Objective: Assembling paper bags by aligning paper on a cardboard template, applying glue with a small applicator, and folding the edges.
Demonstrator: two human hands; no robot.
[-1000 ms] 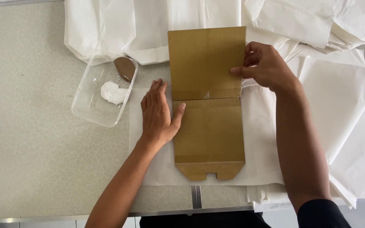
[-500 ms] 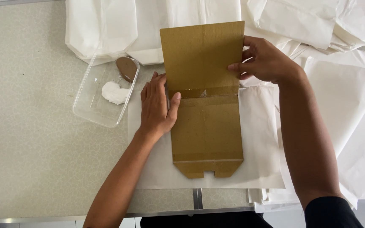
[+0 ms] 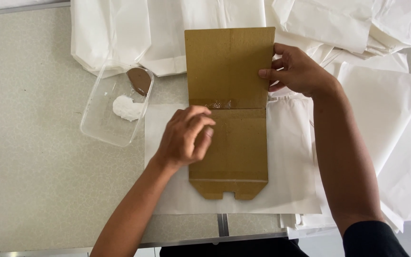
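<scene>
From the head camera, a brown cardboard piece (image 3: 228, 112) lies flat on a white paper sheet (image 3: 291, 157) on the table (image 3: 34, 166). The left hand (image 3: 184, 138), fingers loosely curled, presses its left edge; the right hand (image 3: 296, 70) pinches its upper right edge. A clear plastic tub (image 3: 102, 124) sits just left.

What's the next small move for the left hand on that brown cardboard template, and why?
Probably press the left hand flat again on the brown cardboard template. Its fingers are curled at the left edge near the shiny crease, while the right hand grips the upper right edge. The template lies on a white paper sheet, with a clear plastic tray of white paste at the left.
</scene>
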